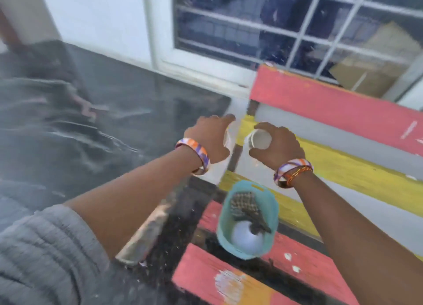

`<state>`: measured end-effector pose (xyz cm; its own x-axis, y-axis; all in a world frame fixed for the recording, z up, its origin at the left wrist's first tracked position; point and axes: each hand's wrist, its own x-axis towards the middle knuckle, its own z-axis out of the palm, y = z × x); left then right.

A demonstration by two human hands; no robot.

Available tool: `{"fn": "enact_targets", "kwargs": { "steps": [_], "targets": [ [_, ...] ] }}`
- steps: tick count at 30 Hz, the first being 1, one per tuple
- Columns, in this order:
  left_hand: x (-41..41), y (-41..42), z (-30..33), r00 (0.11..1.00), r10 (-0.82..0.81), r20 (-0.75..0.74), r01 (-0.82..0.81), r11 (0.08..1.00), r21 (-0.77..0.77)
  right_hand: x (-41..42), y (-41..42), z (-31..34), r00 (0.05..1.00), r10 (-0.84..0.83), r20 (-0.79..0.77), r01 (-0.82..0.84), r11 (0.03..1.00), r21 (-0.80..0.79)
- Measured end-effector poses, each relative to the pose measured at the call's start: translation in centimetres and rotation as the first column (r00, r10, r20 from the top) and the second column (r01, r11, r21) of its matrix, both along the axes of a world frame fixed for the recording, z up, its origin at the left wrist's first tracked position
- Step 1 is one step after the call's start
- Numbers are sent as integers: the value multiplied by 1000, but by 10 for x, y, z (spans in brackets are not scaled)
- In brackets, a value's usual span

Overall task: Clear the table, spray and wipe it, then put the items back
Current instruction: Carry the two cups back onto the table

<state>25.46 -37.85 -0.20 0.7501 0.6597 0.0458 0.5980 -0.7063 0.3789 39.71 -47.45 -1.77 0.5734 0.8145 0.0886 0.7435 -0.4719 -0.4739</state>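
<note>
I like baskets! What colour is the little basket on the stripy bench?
The basket is teal, seen in the head view.

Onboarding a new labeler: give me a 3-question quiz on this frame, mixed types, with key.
1. True or false: the right hand holds a white cup.
2. What does the left hand hold? A) spray bottle B) white cup C) cloth
3. Fill in: the teal basket sits on the painted slatted ____.

Key: 1 true; 2 B, a second white cup; 3 bench.
</note>
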Motion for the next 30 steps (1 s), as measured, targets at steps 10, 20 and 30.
{"fn": "enact_targets", "kwargs": {
  "steps": [10,20,30],
  "targets": [
    [-220,173,75,986,158,-61,-147,978,151,-179,176,65,955,270,-122,-265,963,55],
    [-246,342,59,971,223,-88,-223,975,14,-186,313,50,955,236,-179,-231,972,44],
    [-280,508,53,936,348,53,-346,937,-41,-209,479,35,941,129,-312,-122,992,41]
  ]
}}
